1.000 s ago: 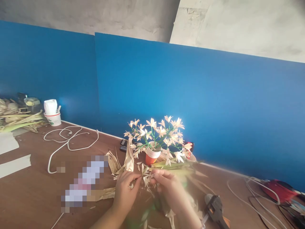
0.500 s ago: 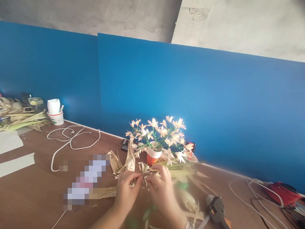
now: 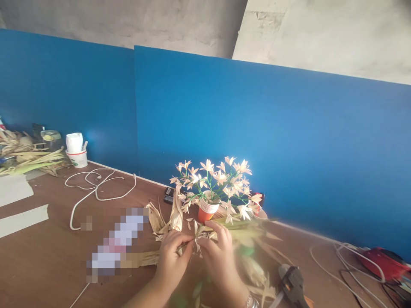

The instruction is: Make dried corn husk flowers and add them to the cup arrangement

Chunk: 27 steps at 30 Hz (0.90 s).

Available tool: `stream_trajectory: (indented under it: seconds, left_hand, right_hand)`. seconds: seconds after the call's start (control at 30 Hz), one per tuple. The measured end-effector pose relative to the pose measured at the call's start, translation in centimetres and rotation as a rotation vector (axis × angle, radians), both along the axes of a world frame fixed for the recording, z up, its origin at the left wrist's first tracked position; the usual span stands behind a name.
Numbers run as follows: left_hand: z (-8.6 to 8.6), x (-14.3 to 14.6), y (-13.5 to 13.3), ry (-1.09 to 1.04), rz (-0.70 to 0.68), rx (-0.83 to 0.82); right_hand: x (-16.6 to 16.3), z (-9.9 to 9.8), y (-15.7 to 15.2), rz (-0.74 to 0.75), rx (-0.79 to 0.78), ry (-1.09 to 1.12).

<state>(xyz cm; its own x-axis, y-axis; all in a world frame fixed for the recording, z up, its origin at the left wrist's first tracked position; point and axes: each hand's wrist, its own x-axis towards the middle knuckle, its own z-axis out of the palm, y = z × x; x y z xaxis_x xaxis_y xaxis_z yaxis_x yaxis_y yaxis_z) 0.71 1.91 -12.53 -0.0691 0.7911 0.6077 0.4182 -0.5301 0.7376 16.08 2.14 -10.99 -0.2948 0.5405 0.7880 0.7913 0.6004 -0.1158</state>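
Observation:
My left hand [image 3: 171, 259] and my right hand [image 3: 218, 254] meet low in the middle of the brown table [image 3: 48, 261]. Their fingertips pinch together on a small pale husk flower [image 3: 195, 240] with thin dry petals. Just behind them stands an orange paper cup [image 3: 206, 210] holding a bouquet of similar cream flowers [image 3: 218, 179] on green stems. Dry corn husks [image 3: 167, 220] lie around both hands, and long green-yellow leaves [image 3: 244, 231] stretch to the right.
A glue gun [image 3: 292, 280] lies at the right of my right hand. White cables [image 3: 96, 190] loop at the left, more wires and a red object [image 3: 380, 259] at the far right. A white cup [image 3: 77, 156] and husk pile [image 3: 25, 156] sit far left. Blue panels [image 3: 257, 141] back the table.
My right hand has slid left and closer to my left hand, so the fingertips now meet on the small flower. The view has drifted slightly left.

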Motion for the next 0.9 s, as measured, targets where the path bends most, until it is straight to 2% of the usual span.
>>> stream_trajectory:
  seconds: [0.2,0.5,0.63,0.9]
  left_hand:
    - [0.1,0.0,0.0,0.009,0.005,0.015]
    - [0.1,0.1,0.0,0.085,0.027,0.038]
    - [0.3,0.0,-0.2,0.170,0.069,0.107]
    - [1.1,-0.3,-0.6,0.326,0.152,0.226]
  right_hand:
    - [0.1,0.0,-0.1,-0.013,0.065,-0.013]
    - [-0.1,0.0,-0.2,-0.020,0.079,0.036]
    - [-0.3,0.1,-0.3,0.001,-0.019,0.101]
    - [-0.9,1.4,-0.8,0.024,-0.276,0.370]
